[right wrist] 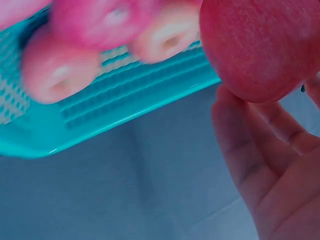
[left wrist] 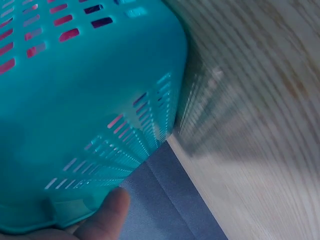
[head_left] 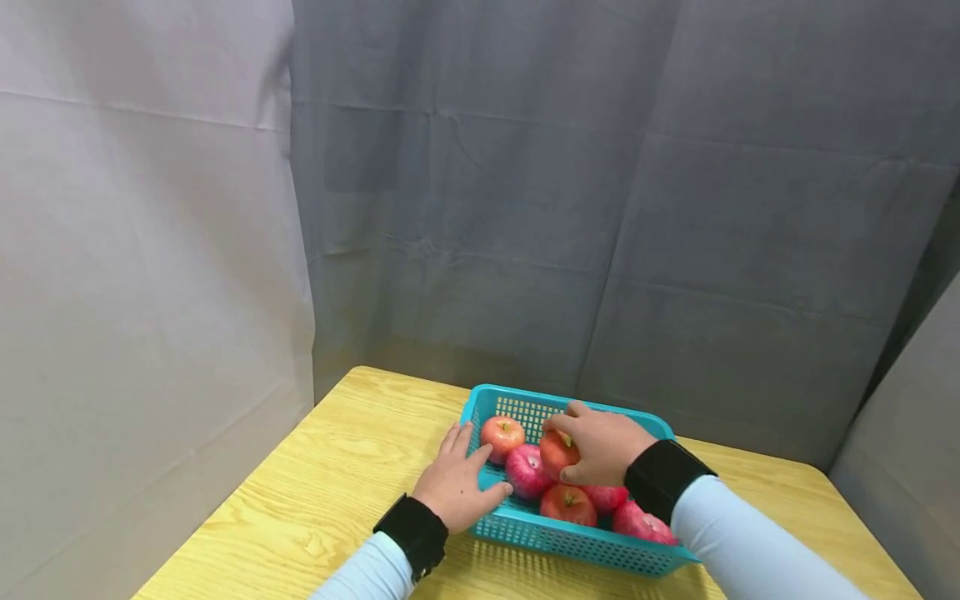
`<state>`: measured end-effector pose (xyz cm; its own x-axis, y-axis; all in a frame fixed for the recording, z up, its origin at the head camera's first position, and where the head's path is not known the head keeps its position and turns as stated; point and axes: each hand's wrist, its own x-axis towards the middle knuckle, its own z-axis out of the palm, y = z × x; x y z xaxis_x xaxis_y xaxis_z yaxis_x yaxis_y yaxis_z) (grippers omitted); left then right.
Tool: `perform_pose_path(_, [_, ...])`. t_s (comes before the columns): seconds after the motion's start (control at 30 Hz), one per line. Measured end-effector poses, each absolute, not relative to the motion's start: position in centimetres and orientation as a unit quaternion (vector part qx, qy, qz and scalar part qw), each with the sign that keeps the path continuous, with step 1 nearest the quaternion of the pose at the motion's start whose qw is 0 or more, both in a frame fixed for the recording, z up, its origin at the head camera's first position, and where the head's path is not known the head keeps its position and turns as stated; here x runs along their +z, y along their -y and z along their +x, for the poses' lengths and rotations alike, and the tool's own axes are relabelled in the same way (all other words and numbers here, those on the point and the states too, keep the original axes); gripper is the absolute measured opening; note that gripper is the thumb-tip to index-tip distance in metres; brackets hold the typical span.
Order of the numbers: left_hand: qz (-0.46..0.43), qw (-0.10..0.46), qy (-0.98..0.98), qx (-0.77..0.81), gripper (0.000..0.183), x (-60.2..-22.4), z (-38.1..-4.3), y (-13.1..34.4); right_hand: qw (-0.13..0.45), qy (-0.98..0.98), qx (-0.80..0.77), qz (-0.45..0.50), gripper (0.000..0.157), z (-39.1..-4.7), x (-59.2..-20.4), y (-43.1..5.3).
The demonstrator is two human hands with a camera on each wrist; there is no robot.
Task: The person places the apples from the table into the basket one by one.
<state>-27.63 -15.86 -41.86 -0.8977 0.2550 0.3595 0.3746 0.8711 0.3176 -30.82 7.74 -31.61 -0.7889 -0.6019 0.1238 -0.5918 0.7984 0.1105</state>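
In the head view my right hand [head_left: 606, 446] grips a red apple [head_left: 557, 455] over a turquoise plastic basket [head_left: 570, 542]. From the right wrist view, fingers curl at the underside of that apple [right wrist: 260, 50], which is held above the rim. My left hand [head_left: 455, 490] rests at the basket's left rim with fingers extended and the thumb reaching over the near left corner. A fingertip [left wrist: 116, 200] shows beside the outer basket wall [left wrist: 90, 100] in the left wrist view. Inside lie several more apples, among them a paler one [head_left: 502, 437] at the far left.
The basket stands on a yellow wood-grain table [head_left: 300, 500]. Behind the table hangs a grey cloth [head_left: 480, 208], and a pale cloth [head_left: 150, 250] hangs along the left side. Black bands [head_left: 412, 535] circle both wrists.
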Motion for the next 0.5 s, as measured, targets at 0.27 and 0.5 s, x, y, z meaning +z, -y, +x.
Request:
perform_pose_path(0.27, [-0.16, 0.132, 0.956, -0.205, 0.07, -41.8, -27.4, 15.5, 0.065, 0.923, -0.031, 0.378, 0.069, -30.5, -32.3, -4.1])
perform_pose_path(0.5, [-0.146, 0.127, 0.958, -0.211, 0.068, -42.0, -27.6, 15.5, 0.038, 0.918, -0.032, 0.394, 0.065, -30.7, -33.4, -2.5])
